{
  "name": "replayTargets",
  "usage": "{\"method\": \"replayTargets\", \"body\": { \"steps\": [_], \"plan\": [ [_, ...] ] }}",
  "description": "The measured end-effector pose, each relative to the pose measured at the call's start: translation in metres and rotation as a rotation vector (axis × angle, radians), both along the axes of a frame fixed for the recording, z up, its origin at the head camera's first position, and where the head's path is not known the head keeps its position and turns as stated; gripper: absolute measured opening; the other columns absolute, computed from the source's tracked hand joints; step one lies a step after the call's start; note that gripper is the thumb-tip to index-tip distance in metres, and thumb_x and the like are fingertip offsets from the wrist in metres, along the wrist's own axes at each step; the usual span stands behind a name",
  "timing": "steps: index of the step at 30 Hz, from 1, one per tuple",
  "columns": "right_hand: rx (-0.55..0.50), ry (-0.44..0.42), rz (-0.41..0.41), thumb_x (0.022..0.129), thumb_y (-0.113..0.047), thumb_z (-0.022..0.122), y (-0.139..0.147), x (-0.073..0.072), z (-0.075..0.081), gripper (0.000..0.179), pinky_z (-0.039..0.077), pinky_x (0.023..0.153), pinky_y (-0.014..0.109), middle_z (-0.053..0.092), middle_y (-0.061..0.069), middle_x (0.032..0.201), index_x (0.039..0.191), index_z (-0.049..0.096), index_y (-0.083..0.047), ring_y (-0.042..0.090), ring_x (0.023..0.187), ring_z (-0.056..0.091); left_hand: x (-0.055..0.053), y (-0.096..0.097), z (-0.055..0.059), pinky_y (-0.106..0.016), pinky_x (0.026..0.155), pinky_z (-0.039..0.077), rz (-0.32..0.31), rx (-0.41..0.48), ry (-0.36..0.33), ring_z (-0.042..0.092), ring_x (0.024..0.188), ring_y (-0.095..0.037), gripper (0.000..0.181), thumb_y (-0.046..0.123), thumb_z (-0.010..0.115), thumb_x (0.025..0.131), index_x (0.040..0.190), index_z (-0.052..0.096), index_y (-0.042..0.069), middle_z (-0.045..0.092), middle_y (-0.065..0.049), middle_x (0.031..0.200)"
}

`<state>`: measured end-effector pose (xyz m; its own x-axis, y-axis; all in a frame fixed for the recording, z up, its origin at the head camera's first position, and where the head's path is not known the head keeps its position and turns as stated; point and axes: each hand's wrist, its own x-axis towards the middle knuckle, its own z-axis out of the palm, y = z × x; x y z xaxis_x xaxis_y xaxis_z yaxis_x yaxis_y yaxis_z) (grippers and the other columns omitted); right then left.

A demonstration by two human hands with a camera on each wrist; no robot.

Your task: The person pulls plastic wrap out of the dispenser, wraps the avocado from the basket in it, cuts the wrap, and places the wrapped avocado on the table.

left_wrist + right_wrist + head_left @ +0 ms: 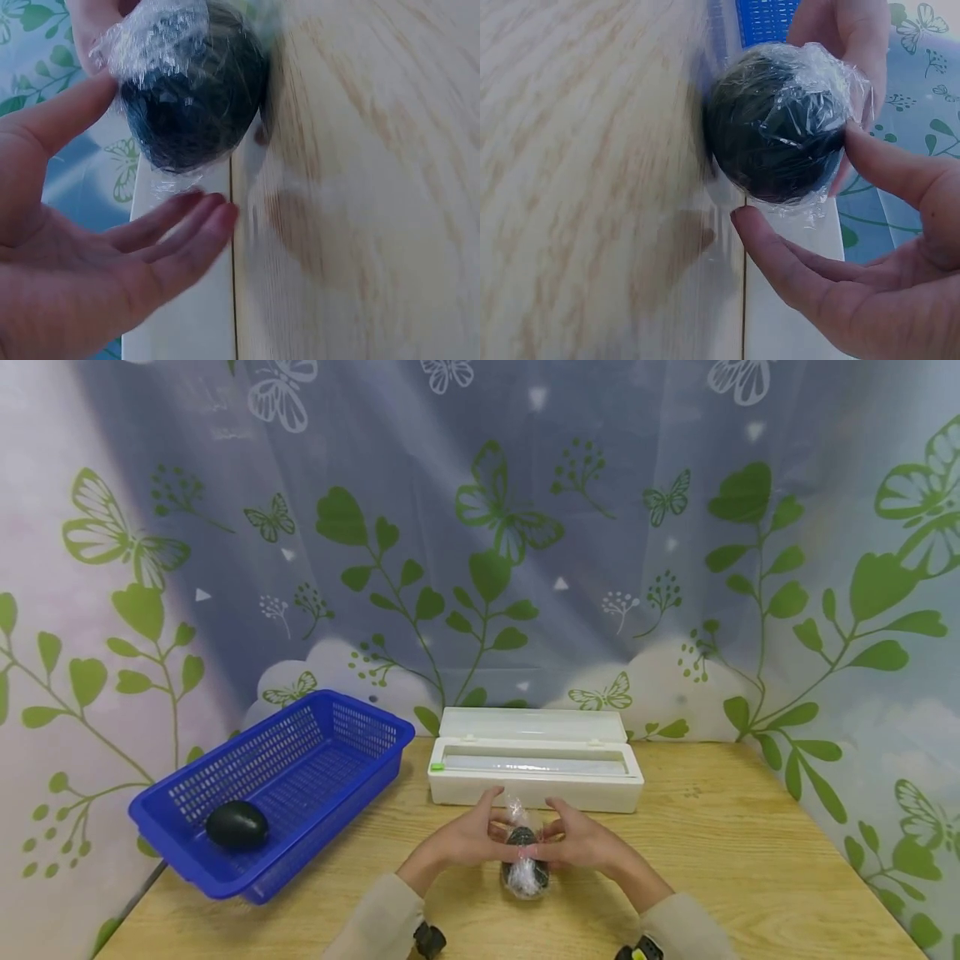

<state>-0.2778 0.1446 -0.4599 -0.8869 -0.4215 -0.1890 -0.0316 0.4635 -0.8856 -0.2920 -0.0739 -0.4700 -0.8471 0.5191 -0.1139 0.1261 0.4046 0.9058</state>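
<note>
A dark avocado wrapped in clear cling film (524, 877) stands on the wooden table between both hands, loose film bunched above it. My left hand (474, 841) is on its left side. In the left wrist view the thumb (79, 112) reaches the film, while the relaxed fingers (180, 240) are spread a little apart from the fruit. From the other side my right hand (583, 842) holds the wrapped avocado (776, 124), thumb (885, 161) on the film and a fingertip (751, 223) at its edge. Just behind sits a white cling film dispenser (536, 792), lid raised, film inside.
On the left stands a blue plastic basket (330, 818) with perforated walls, and a bare dark avocado (237, 825) lies in its near end. A curtain with leaves and butterflies (480, 635) hangs behind the table (750, 843). Both wrists wear black straps.
</note>
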Motion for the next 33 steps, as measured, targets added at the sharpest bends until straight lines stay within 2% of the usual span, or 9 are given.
{"method": "replayTargets", "body": {
  "steps": [3, 5, 10, 16, 20, 24, 26, 30, 33],
  "plan": [
    [-0.023, 0.011, -0.027, 0.081, -0.033, 0.075, -0.0013, -0.0012, -0.0016, 0.103, 0.051, 0.092, 0.048, 0.053, 0.025, 0.131, 0.15, 0.007, 0.002, 0.035, 0.116, 0.057, -0.0019, 0.0015, -0.0009, -0.046, 0.099, 0.048, 0.014, 0.051, 0.027, 0.052, 0.124, -0.031, 0.111, 0.028, 0.081, 0.076, 0.153, 0.002, 0.017, 0.049, -0.013, 0.136],
    [-0.032, 0.021, -0.053, 0.079, -0.033, 0.077, -0.0032, -0.0013, -0.0023, 0.105, 0.051, 0.091, 0.047, 0.052, 0.024, 0.132, 0.151, 0.008, 0.0, 0.036, 0.119, 0.054, -0.0025, 0.0019, -0.0021, -0.044, 0.097, 0.049, 0.024, 0.075, 0.037, 0.053, 0.123, -0.03, 0.111, 0.025, 0.082, 0.075, 0.153, 0.003, 0.02, 0.05, -0.011, 0.134],
    [-0.057, 0.046, -0.087, 0.076, -0.029, 0.081, -0.0055, -0.0007, -0.0019, 0.107, 0.054, 0.084, 0.041, 0.053, 0.021, 0.126, 0.15, 0.01, 0.0, 0.03, 0.109, 0.059, -0.0028, 0.0039, -0.0023, -0.041, 0.092, 0.052, 0.03, 0.106, 0.071, 0.056, 0.117, -0.027, 0.11, 0.017, 0.082, 0.074, 0.153, 0.006, 0.019, 0.054, -0.006, 0.123],
    [-0.092, 0.06, -0.047, 0.077, -0.026, 0.08, -0.004, -0.0005, -0.0022, 0.094, 0.056, 0.071, 0.037, 0.054, 0.019, 0.111, 0.145, 0.024, 0.005, 0.02, 0.087, 0.06, -0.0033, 0.0048, -0.0005, -0.043, 0.094, 0.051, 0.04, 0.073, 0.118, 0.058, 0.113, -0.024, 0.104, 0.015, 0.084, 0.072, 0.152, 0.017, 0.011, 0.057, -0.004, 0.109],
    [-0.103, 0.053, -0.027, 0.077, -0.025, 0.079, -0.0033, -0.0016, -0.0023, 0.086, 0.055, 0.065, 0.039, 0.055, 0.017, 0.102, 0.142, 0.031, 0.003, 0.017, 0.072, 0.059, -0.0039, 0.0042, 0.0007, -0.042, 0.09, 0.053, 0.011, 0.07, 0.148, 0.058, 0.11, -0.025, 0.084, 0.013, 0.083, 0.072, 0.142, 0.037, 0.009, 0.058, -0.007, 0.106],
    [-0.106, 0.031, -0.025, 0.078, -0.024, 0.079, -0.003, -0.0027, -0.0022, 0.084, 0.054, 0.063, 0.038, 0.054, 0.018, 0.103, 0.141, 0.031, 0.004, 0.017, 0.068, 0.058, -0.0046, 0.0037, 0.0016, -0.037, 0.084, 0.055, -0.044, 0.072, 0.198, 0.059, 0.104, -0.026, 0.046, 0.012, 0.081, 0.074, 0.115, 0.06, 0.008, 0.061, -0.011, 0.101],
    [-0.116, 0.015, -0.018, 0.078, -0.023, 0.079, -0.003, -0.0031, -0.0022, 0.08, 0.054, 0.063, 0.038, 0.053, 0.018, 0.105, 0.139, 0.034, 0.004, 0.017, 0.07, 0.058, -0.0045, 0.0036, 0.0017, -0.036, 0.082, 0.056, -0.06, 0.074, 0.209, 0.059, 0.103, -0.026, 0.035, 0.011, 0.08, 0.075, 0.106, 0.064, 0.009, 0.063, -0.011, 0.102],
    [-0.133, 0.018, 0.011, 0.079, -0.021, 0.078, -0.0026, -0.0032, -0.0022, 0.062, 0.055, 0.062, 0.039, 0.052, 0.018, 0.101, 0.124, 0.043, 0.003, 0.018, 0.072, 0.057, -0.0041, 0.0038, 0.0019, -0.036, 0.082, 0.056, -0.07, 0.103, 0.203, 0.059, 0.103, -0.026, 0.031, 0.011, 0.081, 0.075, 0.102, 0.067, 0.01, 0.064, -0.009, 0.107],
    [-0.147, 0.049, 0.017, 0.079, -0.019, 0.078, -0.0025, -0.0024, -0.0031, 0.051, 0.055, 0.061, 0.038, 0.053, 0.017, 0.099, 0.114, 0.046, 0.001, 0.018, 0.072, 0.057, -0.0035, 0.004, 0.0021, -0.031, 0.079, 0.057, -0.075, 0.119, 0.208, 0.06, 0.101, -0.024, 0.025, 0.012, 0.081, 0.075, 0.096, 0.067, 0.01, 0.065, -0.007, 0.104]
  ]
}}
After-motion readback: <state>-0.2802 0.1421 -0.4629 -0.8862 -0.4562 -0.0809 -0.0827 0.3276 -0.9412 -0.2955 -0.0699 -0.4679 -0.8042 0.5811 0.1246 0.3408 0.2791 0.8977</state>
